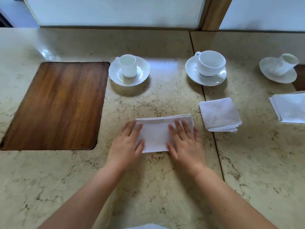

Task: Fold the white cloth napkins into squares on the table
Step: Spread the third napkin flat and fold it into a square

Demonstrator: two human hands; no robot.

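Wood inset (56, 104) lies left of the napkin (156, 134), a white rectangle with its long axis running left-right. Left hand (127, 142) and right hand (184, 142) press flat on its ends, fingers straight and slightly spread; I judge the next fold brings one end over. Right of the napkin sit two folded stacks (220, 114) (290, 108). Behind stand three cups on saucers (128, 70) (206, 68) (279, 68).

Colour-wise it's pretty muted: the marble tabletop (165, 187) is beige with brown veining, the inset wooden panel (59, 104) is a warm reddish-brown with darker grain streaks, and the napkins (156, 134), cups (127, 66) and saucers (143, 71) are all plain white.
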